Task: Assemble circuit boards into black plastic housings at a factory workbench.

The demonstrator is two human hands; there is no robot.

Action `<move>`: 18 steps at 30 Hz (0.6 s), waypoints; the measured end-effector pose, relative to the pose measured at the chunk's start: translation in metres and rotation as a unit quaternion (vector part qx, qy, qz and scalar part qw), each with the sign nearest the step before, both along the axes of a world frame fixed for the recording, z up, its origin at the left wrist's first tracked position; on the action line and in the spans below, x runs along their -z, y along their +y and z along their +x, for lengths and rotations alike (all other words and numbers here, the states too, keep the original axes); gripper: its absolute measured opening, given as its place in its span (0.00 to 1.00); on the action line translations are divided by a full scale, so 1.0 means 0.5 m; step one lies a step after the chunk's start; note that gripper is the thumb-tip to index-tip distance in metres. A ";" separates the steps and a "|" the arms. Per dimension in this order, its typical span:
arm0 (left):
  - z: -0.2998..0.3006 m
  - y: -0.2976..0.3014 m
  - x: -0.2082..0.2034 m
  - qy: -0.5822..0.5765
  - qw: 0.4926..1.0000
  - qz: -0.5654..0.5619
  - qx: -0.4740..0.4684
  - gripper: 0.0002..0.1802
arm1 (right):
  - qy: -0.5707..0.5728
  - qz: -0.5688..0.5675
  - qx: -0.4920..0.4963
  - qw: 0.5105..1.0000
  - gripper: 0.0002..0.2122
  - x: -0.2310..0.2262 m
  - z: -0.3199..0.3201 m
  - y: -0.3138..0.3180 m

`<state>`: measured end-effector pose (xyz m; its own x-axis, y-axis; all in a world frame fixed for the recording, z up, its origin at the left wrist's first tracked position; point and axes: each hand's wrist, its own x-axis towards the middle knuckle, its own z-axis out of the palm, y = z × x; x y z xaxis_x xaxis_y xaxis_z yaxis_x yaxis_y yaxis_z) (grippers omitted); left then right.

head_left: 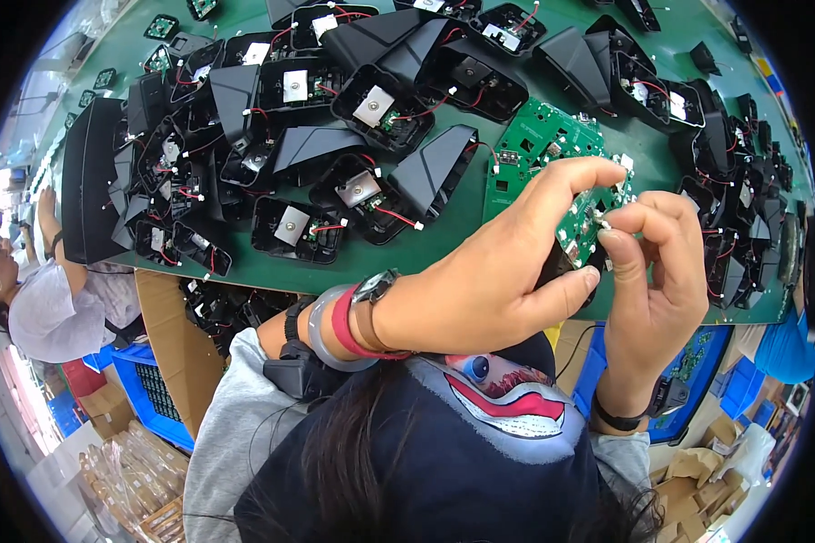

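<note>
Both hands are raised over the green desk (pixel 462 231). The left hand (pixel 489 271) grips a green circuit board (pixel 581 226) by its edge, while the right hand (pixel 656 271) pinches a small white connector (pixel 604 223) against it. Black plastic housings (pixel 371 109) with red wires crowd the desk.

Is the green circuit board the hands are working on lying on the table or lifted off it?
Lifted: the left hand grips the circuit board above the table, while the right hand pinches a small white connector at it.
</note>
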<state>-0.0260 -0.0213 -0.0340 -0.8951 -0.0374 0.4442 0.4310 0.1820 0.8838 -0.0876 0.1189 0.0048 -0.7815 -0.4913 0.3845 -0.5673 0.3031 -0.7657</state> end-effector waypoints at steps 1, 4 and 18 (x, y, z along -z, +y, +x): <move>0.000 -0.002 -0.005 0.009 0.999 -0.032 -0.011 0.36 | 0.017 0.003 0.003 1.000 0.04 0.000 0.000 -0.001; 0.001 0.002 -0.015 0.017 0.997 -0.064 -0.041 0.37 | 0.062 0.015 0.002 0.998 0.05 0.001 -0.006 -0.001; 0.000 0.005 -0.006 0.049 0.986 -0.113 -0.110 0.34 | 0.044 0.056 -0.052 0.996 0.04 -0.011 -0.019 -0.010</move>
<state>-0.0261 -0.0188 -0.0310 -0.8281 -0.1170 0.5483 0.4410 0.4679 0.7659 -0.0972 0.1141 0.0104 -0.6898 -0.6113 0.3880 -0.6638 0.3200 -0.6760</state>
